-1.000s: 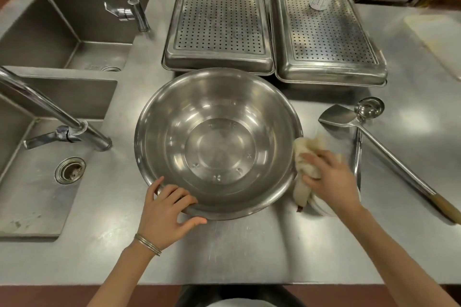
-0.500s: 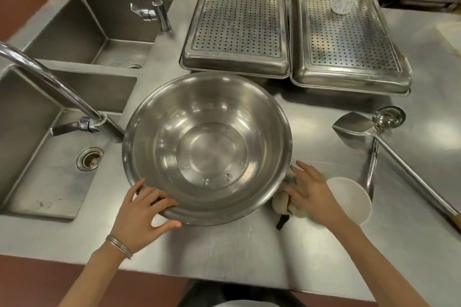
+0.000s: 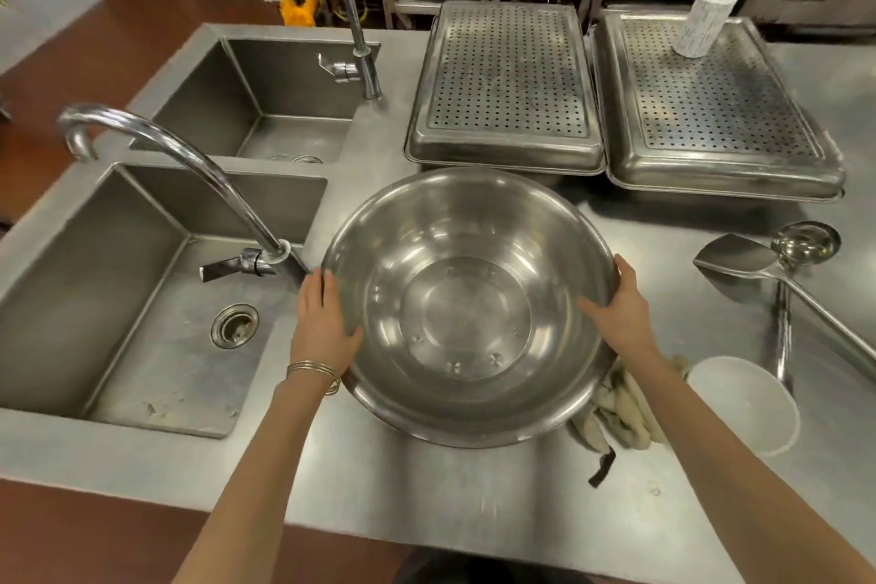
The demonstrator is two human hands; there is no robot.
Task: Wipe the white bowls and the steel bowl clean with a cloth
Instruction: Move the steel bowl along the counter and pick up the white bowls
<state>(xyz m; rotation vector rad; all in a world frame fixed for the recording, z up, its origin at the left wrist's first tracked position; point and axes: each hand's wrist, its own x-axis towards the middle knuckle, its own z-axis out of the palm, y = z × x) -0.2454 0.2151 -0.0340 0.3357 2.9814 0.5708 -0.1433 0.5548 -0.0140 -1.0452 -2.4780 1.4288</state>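
Slick steel risks a slip: left hand [image 3: 322,322] and right hand [image 3: 616,313] clasp the large round steel bowl [image 3: 469,308], which could strike the small white bowl [image 3: 744,403] near the front edge of the worktop [image 3: 426,488].

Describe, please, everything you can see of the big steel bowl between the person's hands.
The steel bowl is large, round and deep, of shiny steel, with a rolled rim and a flat circular bottom bearing small marks. It is open side up and empty. It is over the steel counter, beside the near sink. The left hand and right hand grip opposite sides of its rim, thumbs inside. The crumpled cloth lies by its near right edge; whether they touch, I cannot tell.
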